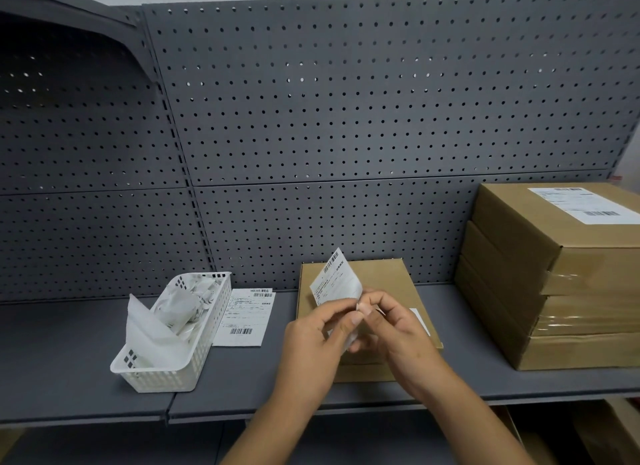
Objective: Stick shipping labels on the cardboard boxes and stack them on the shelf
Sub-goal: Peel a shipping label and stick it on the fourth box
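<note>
Your left hand (pixel 311 329) and right hand (pixel 398 322) fingers are pinching a white barcoded shipping label (pixel 335 286), peeling it above the flat unlabelled brown cardboard box (pixel 384 284); right of them, a stack of taped brown cardboard boxes (pixel 554 274) is already sitting labelled

Grey shelf (pixel 86 343): basket (pixel 180 353), label (pixel 246 317), boxes (pixel 554 274).

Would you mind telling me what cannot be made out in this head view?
- Text on the held label: too small.
- Part of the flat box: hidden by both hands.
- The stack of boxes: cut by the right edge.
- The basket contents: an unclear white jumble.
</note>
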The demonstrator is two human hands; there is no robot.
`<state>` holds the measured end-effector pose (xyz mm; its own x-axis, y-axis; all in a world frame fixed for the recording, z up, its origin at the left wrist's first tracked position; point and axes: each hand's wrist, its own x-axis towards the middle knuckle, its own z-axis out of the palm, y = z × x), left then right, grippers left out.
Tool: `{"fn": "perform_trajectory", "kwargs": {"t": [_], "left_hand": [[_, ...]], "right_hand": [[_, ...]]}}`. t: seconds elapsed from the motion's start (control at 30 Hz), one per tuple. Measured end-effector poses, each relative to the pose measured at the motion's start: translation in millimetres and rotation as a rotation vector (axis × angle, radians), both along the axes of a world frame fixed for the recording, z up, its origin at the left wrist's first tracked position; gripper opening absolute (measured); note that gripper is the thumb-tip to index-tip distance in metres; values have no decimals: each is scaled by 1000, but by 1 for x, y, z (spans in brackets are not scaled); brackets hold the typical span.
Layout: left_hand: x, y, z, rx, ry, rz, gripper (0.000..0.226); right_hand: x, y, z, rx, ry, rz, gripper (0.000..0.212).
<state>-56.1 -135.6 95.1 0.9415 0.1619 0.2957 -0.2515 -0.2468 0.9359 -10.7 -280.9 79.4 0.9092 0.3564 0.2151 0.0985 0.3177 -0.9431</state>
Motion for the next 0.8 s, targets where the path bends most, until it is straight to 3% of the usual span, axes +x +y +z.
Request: {"fn": "perform_trajectory", "kwargs": {"t": [0.3, 0.63, 0.8], "left_hand": [[7, -2, -1, -160, 47, 13, 6], [7, 2, 8, -143, 34, 154, 13], [7, 2, 12, -205, 79, 174, 13]], "right_hand": [[4, 1, -4, -71, -36, -50, 24], [8, -7, 2, -177, 33, -347, 15], [12, -13, -1, -149, 71, -359, 16]]}}
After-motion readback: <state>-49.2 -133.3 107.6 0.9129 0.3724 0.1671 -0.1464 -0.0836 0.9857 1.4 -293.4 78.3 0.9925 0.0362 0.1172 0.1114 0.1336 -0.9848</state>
